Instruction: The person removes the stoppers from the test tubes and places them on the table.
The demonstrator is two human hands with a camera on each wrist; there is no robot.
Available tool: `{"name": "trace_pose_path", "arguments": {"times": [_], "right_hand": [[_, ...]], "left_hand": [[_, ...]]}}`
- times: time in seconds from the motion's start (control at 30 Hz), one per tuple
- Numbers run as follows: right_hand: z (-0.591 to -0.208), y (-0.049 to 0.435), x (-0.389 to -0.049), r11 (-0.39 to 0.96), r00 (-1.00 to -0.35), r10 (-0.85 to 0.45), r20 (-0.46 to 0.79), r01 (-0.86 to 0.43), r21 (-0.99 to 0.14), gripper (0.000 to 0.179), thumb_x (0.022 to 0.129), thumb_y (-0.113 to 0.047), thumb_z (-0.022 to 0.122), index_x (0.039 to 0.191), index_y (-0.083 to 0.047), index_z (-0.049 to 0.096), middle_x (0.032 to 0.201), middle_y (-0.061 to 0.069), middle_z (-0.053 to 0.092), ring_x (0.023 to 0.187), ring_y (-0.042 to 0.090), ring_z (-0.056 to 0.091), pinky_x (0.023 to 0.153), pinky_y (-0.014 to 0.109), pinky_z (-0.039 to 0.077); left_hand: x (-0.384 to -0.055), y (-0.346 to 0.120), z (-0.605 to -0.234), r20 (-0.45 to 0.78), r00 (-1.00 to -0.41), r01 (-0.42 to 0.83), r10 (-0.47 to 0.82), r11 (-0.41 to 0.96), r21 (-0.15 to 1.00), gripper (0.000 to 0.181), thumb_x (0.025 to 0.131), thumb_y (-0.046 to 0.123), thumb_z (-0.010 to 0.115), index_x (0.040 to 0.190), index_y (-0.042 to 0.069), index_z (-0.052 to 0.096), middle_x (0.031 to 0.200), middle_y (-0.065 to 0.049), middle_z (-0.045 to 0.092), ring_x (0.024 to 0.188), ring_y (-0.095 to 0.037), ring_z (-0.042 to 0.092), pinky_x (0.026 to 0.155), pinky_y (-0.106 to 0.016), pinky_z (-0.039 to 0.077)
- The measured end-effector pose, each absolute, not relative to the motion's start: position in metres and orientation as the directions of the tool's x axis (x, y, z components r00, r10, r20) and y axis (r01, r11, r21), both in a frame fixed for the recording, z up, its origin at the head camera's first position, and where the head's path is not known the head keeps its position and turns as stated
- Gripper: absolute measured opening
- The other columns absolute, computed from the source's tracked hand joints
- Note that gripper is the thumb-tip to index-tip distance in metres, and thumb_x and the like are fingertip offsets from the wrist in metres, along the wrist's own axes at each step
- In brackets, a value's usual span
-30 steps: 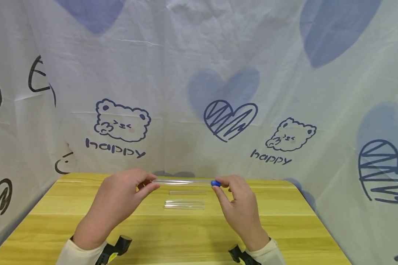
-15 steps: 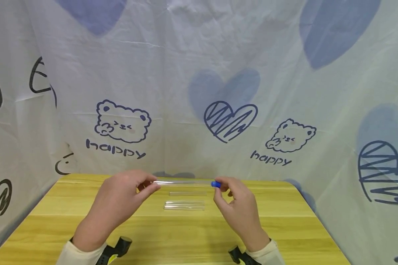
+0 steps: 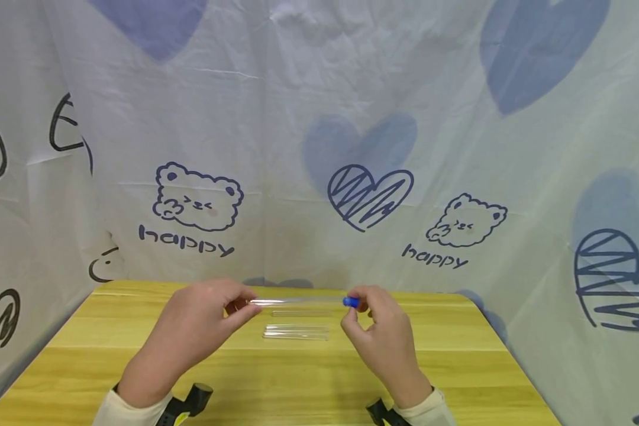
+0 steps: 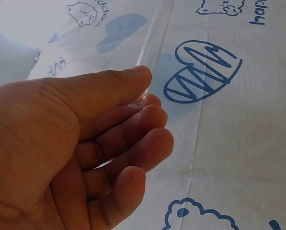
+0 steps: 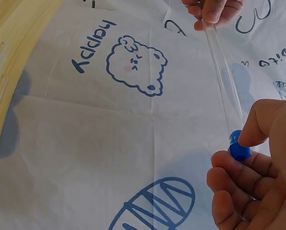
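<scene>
A clear test tube [image 3: 298, 301] is held level above the far part of the table, between both hands. My left hand [image 3: 197, 331] pinches its left end between thumb and forefinger; the rounded tip shows in the left wrist view under the thumb [image 4: 128, 81]. At the other end sits a blue cap [image 3: 351, 302], which my right hand [image 3: 386, 331] pinches between thumb and fingers. In the right wrist view the blue cap [image 5: 239, 147] is on the mouth of the tube [image 5: 223, 72].
Several clear tubes [image 3: 296, 332] lie side by side on the wooden table [image 3: 277, 384], with a single tube [image 3: 300, 313] behind them. A white cloth [image 3: 277, 236] printed with hearts and bears hangs behind and at both sides.
Both hands and the tube have shifted slightly down and right in the head view. My right thumb and fingers have changed position a little on the blue cap.
</scene>
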State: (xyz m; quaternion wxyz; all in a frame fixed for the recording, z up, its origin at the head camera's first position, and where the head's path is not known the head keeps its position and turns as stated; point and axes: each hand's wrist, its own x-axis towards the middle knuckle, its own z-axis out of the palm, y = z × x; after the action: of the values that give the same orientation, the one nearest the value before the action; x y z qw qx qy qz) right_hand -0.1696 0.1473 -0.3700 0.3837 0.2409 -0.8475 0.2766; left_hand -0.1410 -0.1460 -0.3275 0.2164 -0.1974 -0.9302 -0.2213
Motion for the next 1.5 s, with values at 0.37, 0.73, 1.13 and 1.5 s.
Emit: {"name": "trace_pose_path", "arguments": {"times": [0.37, 0.73, 1.13, 1.5], "right_hand": [[-0.3705, 0.1481, -0.1703, 0.730, -0.571, -0.216, 0.792, -0.633, -0.257, 0.018, 0.083, -0.004, 0.067, 0.098, -0.013, 0.069, 0.090, -0.004, 0.067, 0.075, 0.005, 0.057, 0.064, 0.024, 0.055], [-0.3683, 0.1460, -0.1690, 0.703, -0.574, -0.225, 0.788, -0.655, -0.277, 0.018, 0.084, -0.003, 0.068, 0.100, -0.012, 0.070, 0.092, -0.004, 0.067, 0.080, 0.006, 0.058, 0.069, 0.026, 0.057], [-0.3672, 0.1459, -0.1682, 0.613, -0.529, -0.294, 0.796, -0.743, -0.267, 0.020, 0.092, -0.006, 0.078, 0.110, -0.012, 0.070, 0.101, -0.003, 0.068, 0.092, 0.011, 0.063, 0.078, 0.029, 0.058], [-0.3686, 0.1468, -0.1700, 0.632, -0.486, -0.264, 0.833, -0.740, -0.231, 0.022, 0.088, -0.005, 0.082, 0.106, -0.012, 0.072, 0.096, -0.004, 0.069, 0.086, 0.009, 0.063, 0.070, 0.030, 0.059]], "left_hand": [[-0.1414, -0.1451, -0.3284, 0.486, -0.833, 0.453, 0.264, 0.830, 0.326, 0.006, 0.092, 0.035, 0.079, 0.095, 0.029, 0.078, 0.081, 0.022, 0.065, 0.068, 0.004, 0.054, 0.061, -0.025, 0.048], [-0.1457, -0.1473, -0.3297, 0.510, -0.827, 0.440, 0.236, 0.836, 0.328, 0.009, 0.095, 0.033, 0.076, 0.099, 0.025, 0.079, 0.092, 0.014, 0.074, 0.074, -0.002, 0.062, 0.064, -0.030, 0.052], [-0.1457, -0.1511, -0.3287, 0.505, -0.841, 0.405, 0.196, 0.846, 0.346, 0.014, 0.096, 0.028, 0.076, 0.107, 0.019, 0.078, 0.091, 0.011, 0.071, 0.078, -0.007, 0.063, 0.062, -0.029, 0.051], [-0.1460, -0.1510, -0.3267, 0.456, -0.867, 0.393, 0.201, 0.838, 0.379, 0.014, 0.097, 0.031, 0.075, 0.107, 0.022, 0.077, 0.092, 0.015, 0.069, 0.079, -0.006, 0.062, 0.063, -0.030, 0.050]]}}
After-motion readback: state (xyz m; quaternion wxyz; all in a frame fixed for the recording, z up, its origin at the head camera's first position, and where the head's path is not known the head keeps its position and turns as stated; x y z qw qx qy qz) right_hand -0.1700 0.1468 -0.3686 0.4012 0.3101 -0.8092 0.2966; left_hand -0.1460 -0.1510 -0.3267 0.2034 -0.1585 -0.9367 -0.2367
